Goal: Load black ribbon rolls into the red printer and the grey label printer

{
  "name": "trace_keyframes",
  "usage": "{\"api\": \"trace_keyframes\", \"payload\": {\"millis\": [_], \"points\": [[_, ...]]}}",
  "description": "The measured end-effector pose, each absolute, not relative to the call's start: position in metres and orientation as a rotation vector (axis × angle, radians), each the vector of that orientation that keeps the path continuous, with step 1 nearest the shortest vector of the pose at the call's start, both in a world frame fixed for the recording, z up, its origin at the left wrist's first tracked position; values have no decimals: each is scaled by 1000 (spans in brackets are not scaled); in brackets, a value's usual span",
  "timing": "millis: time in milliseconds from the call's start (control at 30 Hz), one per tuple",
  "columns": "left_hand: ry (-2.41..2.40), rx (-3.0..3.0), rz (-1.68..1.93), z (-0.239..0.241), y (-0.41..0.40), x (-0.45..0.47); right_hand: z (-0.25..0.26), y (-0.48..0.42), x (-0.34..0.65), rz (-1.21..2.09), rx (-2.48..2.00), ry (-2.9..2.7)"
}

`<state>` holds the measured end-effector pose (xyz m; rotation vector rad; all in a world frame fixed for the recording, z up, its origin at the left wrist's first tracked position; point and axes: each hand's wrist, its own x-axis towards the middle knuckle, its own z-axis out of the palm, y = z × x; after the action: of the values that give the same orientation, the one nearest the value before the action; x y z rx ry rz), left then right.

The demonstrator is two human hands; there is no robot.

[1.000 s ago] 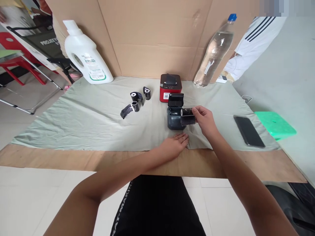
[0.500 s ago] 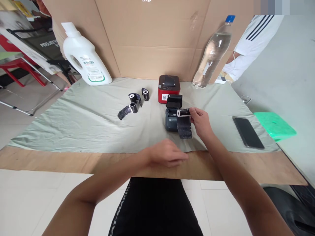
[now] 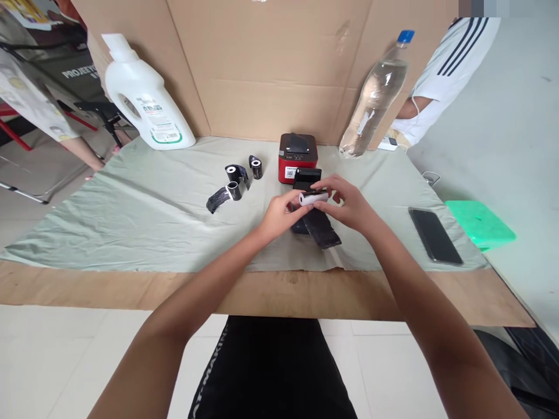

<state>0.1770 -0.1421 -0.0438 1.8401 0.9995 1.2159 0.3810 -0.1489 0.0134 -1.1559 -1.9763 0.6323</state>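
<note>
Between my two hands is a small paper roll (image 3: 313, 198), white on the side facing me, with a black printed tail hanging down toward the front. My left hand (image 3: 279, 214) pinches its left end with thumb and fingers. At the other end, my right hand (image 3: 346, 201) grips it with the thumb below and fingers above. Right under the roll stands a small dark printer (image 3: 300, 226), mostly hidden by the hands and the tail. Its black lid (image 3: 308, 176) is raised. Behind it is a red and black printer (image 3: 298, 157).
Several black paper rolls (image 3: 234, 189) lie left of the printers on the grey cloth (image 3: 144, 215). A white detergent bottle (image 3: 146, 99) and a water bottle (image 3: 374, 99) stand by the cardboard (image 3: 266, 75). A phone (image 3: 435, 235) lies right, near a green stool (image 3: 480, 224). People are beyond the cardboard.
My left hand has risen from the table's front edge to the roll and taken hold of its left end. The roll has shifted slightly left and turned, its white side now showing.
</note>
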Motion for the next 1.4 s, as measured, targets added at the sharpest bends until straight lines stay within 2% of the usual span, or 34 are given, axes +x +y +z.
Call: {"api": "trace_keyframes", "payload": {"millis": [233,400,567,700,833,1000,1200,1333,1400], "points": [[1152,1687,1283,-66,-128,174,23,-113,373,477,-1280,-2307],[1065,2034,1310,-75,-137,163,4,-101,369,463,-1415,-2349],[787,2352,1261,-73,-143,161,-13,-93,368,373,-1373,-2357],[755,2466,1210,-72,-145,162,-25,-86,366,283,-1402,-2381],[799,2547,1203,-75,-145,163,-31,-86,364,264,-1503,-2298],[781,2601,1333,-81,-142,166,-38,-81,362,67,-1375,-1883],[787,2599,1400,-82,-142,165,-37,-73,373,422,-1266,-1745],[828,2560,1401,-80,-145,165,-17,-76,392,892,-1167,-2103],[871,2505,1383,-78,-146,165,-9,-77,400,1021,-1211,-2213]]}}
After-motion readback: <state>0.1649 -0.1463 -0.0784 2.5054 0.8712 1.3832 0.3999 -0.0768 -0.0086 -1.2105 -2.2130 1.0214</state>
